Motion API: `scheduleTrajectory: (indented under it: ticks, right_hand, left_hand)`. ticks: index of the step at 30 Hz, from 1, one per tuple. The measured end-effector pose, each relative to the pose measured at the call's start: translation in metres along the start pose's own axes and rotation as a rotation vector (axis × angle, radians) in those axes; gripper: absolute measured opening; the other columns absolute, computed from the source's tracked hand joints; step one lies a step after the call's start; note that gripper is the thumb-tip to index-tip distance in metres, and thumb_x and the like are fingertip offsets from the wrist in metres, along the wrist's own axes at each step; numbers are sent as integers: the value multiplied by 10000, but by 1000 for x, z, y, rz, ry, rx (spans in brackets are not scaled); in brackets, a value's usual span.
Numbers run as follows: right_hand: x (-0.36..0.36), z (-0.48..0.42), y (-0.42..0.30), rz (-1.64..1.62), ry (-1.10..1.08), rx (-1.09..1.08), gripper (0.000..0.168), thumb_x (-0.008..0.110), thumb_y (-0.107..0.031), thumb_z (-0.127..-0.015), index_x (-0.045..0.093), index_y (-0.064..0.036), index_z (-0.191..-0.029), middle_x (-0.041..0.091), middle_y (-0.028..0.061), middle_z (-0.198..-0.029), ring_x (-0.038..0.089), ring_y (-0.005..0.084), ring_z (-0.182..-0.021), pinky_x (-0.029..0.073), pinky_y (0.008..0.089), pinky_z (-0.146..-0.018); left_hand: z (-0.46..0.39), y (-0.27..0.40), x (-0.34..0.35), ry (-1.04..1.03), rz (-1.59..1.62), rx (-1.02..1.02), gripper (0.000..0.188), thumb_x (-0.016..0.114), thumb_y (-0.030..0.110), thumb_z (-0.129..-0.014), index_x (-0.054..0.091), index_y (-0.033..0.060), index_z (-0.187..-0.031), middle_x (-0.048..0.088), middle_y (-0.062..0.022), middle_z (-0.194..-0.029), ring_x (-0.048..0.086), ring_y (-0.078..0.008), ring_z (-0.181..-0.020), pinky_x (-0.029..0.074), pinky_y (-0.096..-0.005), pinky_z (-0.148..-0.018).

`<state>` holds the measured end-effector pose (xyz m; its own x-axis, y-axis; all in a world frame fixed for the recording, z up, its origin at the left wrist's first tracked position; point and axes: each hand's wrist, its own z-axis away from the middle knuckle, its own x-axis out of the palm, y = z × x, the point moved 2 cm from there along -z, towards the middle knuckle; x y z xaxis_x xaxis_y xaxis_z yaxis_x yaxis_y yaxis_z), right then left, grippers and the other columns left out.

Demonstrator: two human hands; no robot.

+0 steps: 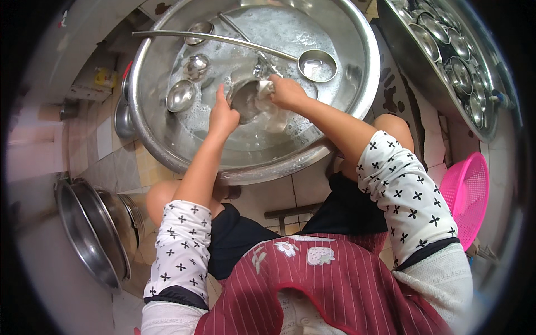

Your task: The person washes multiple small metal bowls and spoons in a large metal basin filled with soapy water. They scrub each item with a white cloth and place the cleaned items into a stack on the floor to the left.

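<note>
A large round metal basin [361,90] of sudsy water stands before me. Over the water my left hand [223,114] grips the left rim of a round metal bowl or ladle head [245,100], tilted and partly blurred. With my right hand [288,93] I hold a wet white cloth [265,90] at its right side. A long-handled metal ladle [317,65] lies across the basin, its handle over the left rim. Behind it another long metal handle [236,28] slants into the suds. Small metal bowls [181,96] sit in the water at the left.
A metal container [427,75] with several metal bowls [459,76] stands at the upper right. Below it is a pink plastic colander [469,201]. Large metal basins [88,234] lean at the lower left, and a yellow container [106,77] is at the upper left.
</note>
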<state>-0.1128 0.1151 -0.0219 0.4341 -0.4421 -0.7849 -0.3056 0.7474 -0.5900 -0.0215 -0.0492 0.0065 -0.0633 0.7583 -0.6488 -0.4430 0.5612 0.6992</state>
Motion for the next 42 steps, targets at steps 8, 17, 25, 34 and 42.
scheduleTrajectory:
  ticks: [8,17,25,34,42]
  right_hand:
    - [9,8,-10,-75,-127,-92,426,589,-408,-765,616,-37,-973,620,211,-895,599,362,-831,465,406,-739]
    - [11,22,-15,98,66,-16,549,651,-390,-720,514,61,-1000,596,246,-888,592,342,-889,482,413,-732]
    - [36,12,-6,-777,-170,359,421,602,-277,-759,521,76,-972,621,209,-814,622,331,-638,498,387,-618]
    - [18,1,-4,-409,-5,196,478,647,-325,-739,539,51,-1012,624,222,-862,616,342,-819,489,402,-695]
    - [7,5,-6,-48,87,14,357,651,-313,-727,598,-34,-944,622,195,-851,608,332,-821,483,404,-691]
  left_hand:
    - [-15,-63,27,-225,350,-510,445,386,-12,-803,250,-49,-1226,452,-247,-1099,553,-415,-913,509,-504,-778]
    - [0,-30,12,-381,999,-646,329,408,-46,-760,355,-117,-1077,458,-246,-1096,549,-380,-934,517,-509,-799]
    - [-2,-4,32,51,771,-152,405,508,-28,-771,386,33,-1153,498,-173,-1096,572,-271,-931,543,-433,-696]
    - [8,14,19,-17,741,-149,535,604,29,-767,319,71,-1219,477,-136,-1140,557,-255,-948,549,-340,-623]
    - [16,20,13,-102,607,-135,606,450,-106,-688,306,75,-1248,485,-144,-1120,582,-285,-892,566,-368,-613]
